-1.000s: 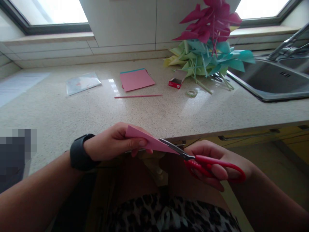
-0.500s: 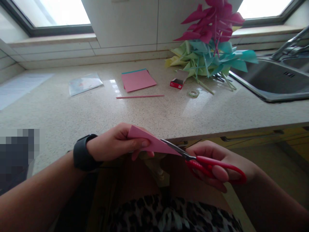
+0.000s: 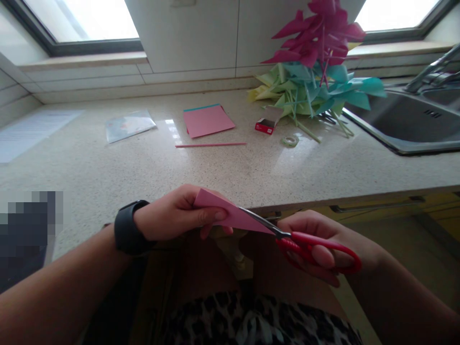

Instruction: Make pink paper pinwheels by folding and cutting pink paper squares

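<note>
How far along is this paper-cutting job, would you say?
Done: a heap of finished paper pinwheels sits by the sink. In hand: the left hand pinches a folded pink paper while the right hand works red scissors into its edge. Left: a pink sheet stack and a pink straw lie unused on the counter.

Backlit by overexposed windows (glare on countertop); foreground dim, edges warped.
</note>
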`<state>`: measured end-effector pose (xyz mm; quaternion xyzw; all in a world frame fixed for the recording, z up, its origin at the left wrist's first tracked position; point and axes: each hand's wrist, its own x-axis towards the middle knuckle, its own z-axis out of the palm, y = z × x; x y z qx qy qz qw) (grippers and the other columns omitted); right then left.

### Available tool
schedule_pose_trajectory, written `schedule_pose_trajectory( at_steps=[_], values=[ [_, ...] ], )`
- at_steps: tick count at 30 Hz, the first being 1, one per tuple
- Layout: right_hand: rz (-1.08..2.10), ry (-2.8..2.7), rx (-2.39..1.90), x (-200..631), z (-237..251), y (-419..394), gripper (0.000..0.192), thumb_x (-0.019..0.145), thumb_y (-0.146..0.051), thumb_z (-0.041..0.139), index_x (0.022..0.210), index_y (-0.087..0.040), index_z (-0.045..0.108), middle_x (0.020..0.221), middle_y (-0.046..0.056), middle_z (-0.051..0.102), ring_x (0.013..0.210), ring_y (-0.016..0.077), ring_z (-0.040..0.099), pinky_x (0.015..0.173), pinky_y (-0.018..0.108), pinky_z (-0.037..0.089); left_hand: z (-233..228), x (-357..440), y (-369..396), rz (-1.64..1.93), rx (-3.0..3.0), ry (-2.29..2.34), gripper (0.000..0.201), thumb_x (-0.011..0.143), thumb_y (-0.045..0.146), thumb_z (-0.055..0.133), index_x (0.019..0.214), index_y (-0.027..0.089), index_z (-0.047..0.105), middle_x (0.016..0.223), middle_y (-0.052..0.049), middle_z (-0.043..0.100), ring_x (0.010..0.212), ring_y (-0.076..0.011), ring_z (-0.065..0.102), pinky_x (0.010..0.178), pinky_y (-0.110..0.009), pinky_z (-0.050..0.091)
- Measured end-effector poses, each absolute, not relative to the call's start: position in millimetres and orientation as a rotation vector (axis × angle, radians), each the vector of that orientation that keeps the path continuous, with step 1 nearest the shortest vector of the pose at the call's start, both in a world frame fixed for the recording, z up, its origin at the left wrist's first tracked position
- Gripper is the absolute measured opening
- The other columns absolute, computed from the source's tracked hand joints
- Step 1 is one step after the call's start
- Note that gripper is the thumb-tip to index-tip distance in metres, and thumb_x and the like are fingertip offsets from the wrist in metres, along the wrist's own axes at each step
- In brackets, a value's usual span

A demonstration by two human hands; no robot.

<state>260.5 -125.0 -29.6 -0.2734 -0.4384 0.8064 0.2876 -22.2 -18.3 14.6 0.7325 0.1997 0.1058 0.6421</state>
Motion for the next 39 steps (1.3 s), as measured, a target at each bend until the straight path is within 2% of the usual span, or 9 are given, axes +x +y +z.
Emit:
schedule_pose_trajectory(
  at_steps=[3, 11, 18, 22, 27, 31, 39],
  values=[
    [2.171, -1.159, -0.744, 260, -29, -125, 0.056, 0.070, -0.063, 0.082, 0.079, -0.013, 0.058, 0.059, -0.005, 0.052, 0.037, 0.0016, 0.039, 0.033, 0.011, 0.035, 16, -22, -19, 0.233, 1.669, 0.452, 0.022, 0.098, 0.025, 0.057, 0.100, 0.011, 0.074, 0.091, -0.009, 0.077, 0.059, -0.0075, 0.056, 0.057, -0.017, 0.049],
    [2.202, -1.156, -0.705, 258, -29, -122, 0.054, 0.073, -0.061, 0.081, 0.087, -0.012, 0.062, 0.057, -0.005, 0.054, 0.038, 0.0027, 0.040, 0.035, 0.012, 0.036, 17, -20, -18, 0.222, 1.687, 0.445, 0.021, 0.098, 0.021, 0.056, 0.101, 0.011, 0.074, 0.091, -0.009, 0.077, 0.059, -0.0068, 0.056, 0.058, -0.016, 0.049],
    [2.171, -1.207, -0.737, 259, -27, -122, 0.048, 0.081, -0.057, 0.076, 0.084, -0.012, 0.060, 0.052, -0.005, 0.051, 0.036, 0.0017, 0.038, 0.033, 0.010, 0.030, 17, -21, -19, 0.233, 1.677, 0.436, 0.020, 0.098, 0.020, 0.056, 0.096, 0.011, 0.074, 0.090, -0.008, 0.076, 0.059, -0.0062, 0.056, 0.057, -0.015, 0.049],
    [2.157, -1.189, -0.760, 258, -26, -123, 0.051, 0.076, -0.059, 0.079, 0.081, -0.013, 0.057, 0.060, -0.004, 0.052, 0.038, 0.0012, 0.039, 0.034, 0.010, 0.032, 16, -21, -19, 0.234, 1.679, 0.439, 0.021, 0.098, 0.021, 0.056, 0.098, 0.010, 0.074, 0.089, -0.009, 0.077, 0.058, -0.0065, 0.056, 0.057, -0.016, 0.049],
    [2.183, -1.207, -0.764, 256, -27, -122, 0.057, 0.072, -0.064, 0.080, 0.086, -0.013, 0.060, 0.061, -0.003, 0.057, 0.042, 0.0032, 0.043, 0.039, 0.012, 0.036, 17, -19, -19, 0.243, 1.682, 0.433, 0.023, 0.098, 0.024, 0.058, 0.096, 0.010, 0.075, 0.088, -0.010, 0.077, 0.058, -0.0074, 0.057, 0.056, -0.016, 0.051],
    [2.146, -1.228, -0.794, 254, -24, -120, 0.057, 0.072, -0.065, 0.080, 0.086, -0.013, 0.060, 0.062, -0.001, 0.058, 0.048, 0.0054, 0.048, 0.041, 0.012, 0.032, 16, -19, -19, 0.249, 1.680, 0.424, 0.024, 0.098, 0.026, 0.059, 0.099, 0.010, 0.076, 0.090, -0.011, 0.078, 0.059, -0.0076, 0.058, 0.057, -0.017, 0.052],
    [2.184, -1.173, -0.722, 250, -29, -118, 0.054, 0.073, -0.061, 0.081, 0.088, -0.012, 0.062, 0.056, -0.005, 0.053, 0.037, 0.0029, 0.040, 0.033, 0.011, 0.032, 15, -20, -19, 0.250, 1.679, 0.411, 0.029, 0.098, 0.033, 0.059, 0.102, 0.011, 0.077, 0.090, -0.012, 0.078, 0.058, -0.0087, 0.059, 0.056, -0.018, 0.053]
  ],
)
